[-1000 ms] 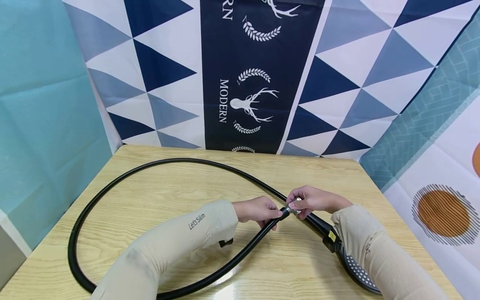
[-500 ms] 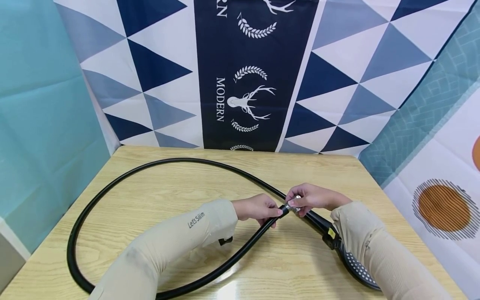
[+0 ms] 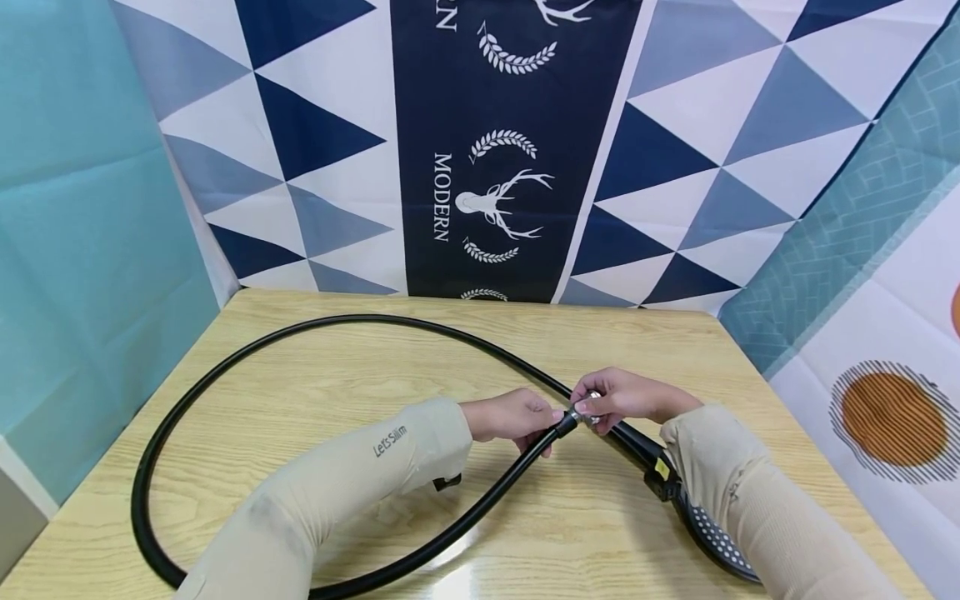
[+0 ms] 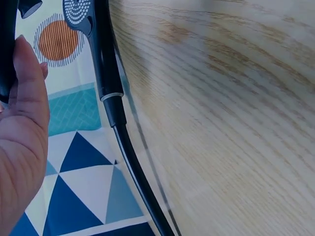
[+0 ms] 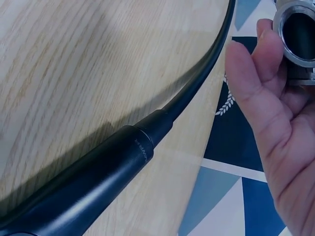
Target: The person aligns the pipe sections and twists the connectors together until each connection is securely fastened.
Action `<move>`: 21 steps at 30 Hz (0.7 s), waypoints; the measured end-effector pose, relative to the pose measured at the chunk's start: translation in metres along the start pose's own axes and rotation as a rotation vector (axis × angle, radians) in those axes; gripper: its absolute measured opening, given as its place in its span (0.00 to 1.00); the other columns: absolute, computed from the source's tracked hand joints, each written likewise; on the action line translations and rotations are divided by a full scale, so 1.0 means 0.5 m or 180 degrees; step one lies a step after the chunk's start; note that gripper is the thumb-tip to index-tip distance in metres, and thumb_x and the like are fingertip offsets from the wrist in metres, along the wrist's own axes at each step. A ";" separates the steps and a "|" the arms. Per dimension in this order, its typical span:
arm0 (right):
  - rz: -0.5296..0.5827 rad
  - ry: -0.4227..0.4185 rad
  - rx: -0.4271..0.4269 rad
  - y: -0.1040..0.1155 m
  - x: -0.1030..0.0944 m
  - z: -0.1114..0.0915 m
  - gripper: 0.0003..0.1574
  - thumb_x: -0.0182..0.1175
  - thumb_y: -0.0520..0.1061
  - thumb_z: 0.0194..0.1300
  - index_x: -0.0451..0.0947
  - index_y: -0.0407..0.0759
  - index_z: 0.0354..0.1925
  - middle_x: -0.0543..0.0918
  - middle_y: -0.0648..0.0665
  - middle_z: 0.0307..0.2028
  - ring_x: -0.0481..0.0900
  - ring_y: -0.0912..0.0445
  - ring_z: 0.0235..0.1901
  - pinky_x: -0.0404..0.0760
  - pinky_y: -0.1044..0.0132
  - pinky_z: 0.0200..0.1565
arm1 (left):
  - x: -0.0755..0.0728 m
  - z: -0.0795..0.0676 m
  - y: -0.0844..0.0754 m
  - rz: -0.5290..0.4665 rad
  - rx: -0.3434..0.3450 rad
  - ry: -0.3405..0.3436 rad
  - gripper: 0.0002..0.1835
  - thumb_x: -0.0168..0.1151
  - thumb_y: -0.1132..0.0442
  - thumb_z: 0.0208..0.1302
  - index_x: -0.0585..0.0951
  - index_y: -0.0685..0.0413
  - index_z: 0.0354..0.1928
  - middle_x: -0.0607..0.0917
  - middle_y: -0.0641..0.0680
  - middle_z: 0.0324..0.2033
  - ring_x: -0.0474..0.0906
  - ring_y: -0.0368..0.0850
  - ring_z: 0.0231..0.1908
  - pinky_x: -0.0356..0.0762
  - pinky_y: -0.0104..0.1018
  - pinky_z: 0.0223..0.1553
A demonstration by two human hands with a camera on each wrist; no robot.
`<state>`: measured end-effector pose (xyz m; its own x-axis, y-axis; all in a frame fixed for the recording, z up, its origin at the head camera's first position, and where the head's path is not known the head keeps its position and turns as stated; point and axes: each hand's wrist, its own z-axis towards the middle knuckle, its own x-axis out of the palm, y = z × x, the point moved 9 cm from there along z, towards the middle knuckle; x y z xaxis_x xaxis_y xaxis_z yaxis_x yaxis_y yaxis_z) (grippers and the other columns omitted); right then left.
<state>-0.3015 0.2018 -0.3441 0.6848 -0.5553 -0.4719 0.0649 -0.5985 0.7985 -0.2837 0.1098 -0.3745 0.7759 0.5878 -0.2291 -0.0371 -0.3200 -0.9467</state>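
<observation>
My left hand (image 3: pixel 517 418) holds the end of a black shower hose (image 3: pixel 483 502) by its collar, fingers reaching underneath. My right hand (image 3: pixel 630 396) pinches a small metal fitting (image 5: pixel 301 63) right at that hose end. Its round opening with a dark inside faces the right wrist camera; the fingers cover part of it. Below the right forearm lies a black shower head (image 3: pixel 716 537) with pale nozzle dots, partly hidden by the sleeve. Its handle (image 5: pixel 93 172) joins the hose's other end, which passes behind both hands.
The hose loops widely over the left of the wooden table (image 3: pixel 360 400). A patterned cloth (image 3: pixel 330 150) hangs behind the table's far edge, with a teal sheet (image 3: pixel 90 208) at the left. A small black piece (image 3: pixel 447 482) shows under the left cuff.
The left thumb and fingers have shifted slightly on the hose collar, baring more of it. The right hand stays nearly still at the fitting. The shower head has not moved.
</observation>
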 end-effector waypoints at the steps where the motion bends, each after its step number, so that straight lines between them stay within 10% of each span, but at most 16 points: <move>1: -0.0006 0.0008 -0.0008 0.000 0.001 0.001 0.13 0.55 0.39 0.69 0.72 0.26 0.43 0.74 0.48 0.24 0.76 0.56 0.25 0.81 0.63 0.34 | 0.001 0.000 0.002 0.0007 0.0010 0.0020 0.18 0.45 0.63 0.76 0.76 0.68 0.30 0.82 0.74 0.34 0.74 0.37 0.18 0.73 0.29 0.23; 13: 0.0035 -0.0008 -0.0011 -0.003 -0.001 0.004 0.14 0.54 0.39 0.70 0.72 0.25 0.44 0.73 0.48 0.25 0.77 0.57 0.25 0.81 0.63 0.34 | -0.006 0.001 0.002 0.0010 -0.0083 -0.0162 0.15 0.51 0.65 0.73 0.77 0.77 0.43 0.82 0.62 0.24 0.72 0.38 0.17 0.70 0.28 0.21; 21: 0.0009 -0.0021 -0.0038 0.004 0.003 0.006 0.13 0.55 0.38 0.69 0.71 0.25 0.44 0.74 0.49 0.25 0.77 0.56 0.25 0.81 0.62 0.33 | -0.007 -0.003 0.005 -0.0027 -0.0094 -0.0157 0.15 0.50 0.65 0.73 0.78 0.74 0.38 0.82 0.74 0.35 0.73 0.38 0.18 0.71 0.28 0.21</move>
<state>-0.3024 0.1981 -0.3443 0.6803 -0.5607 -0.4721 0.0716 -0.5901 0.8041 -0.2855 0.1061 -0.3757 0.7441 0.6262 -0.2327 -0.0115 -0.3363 -0.9417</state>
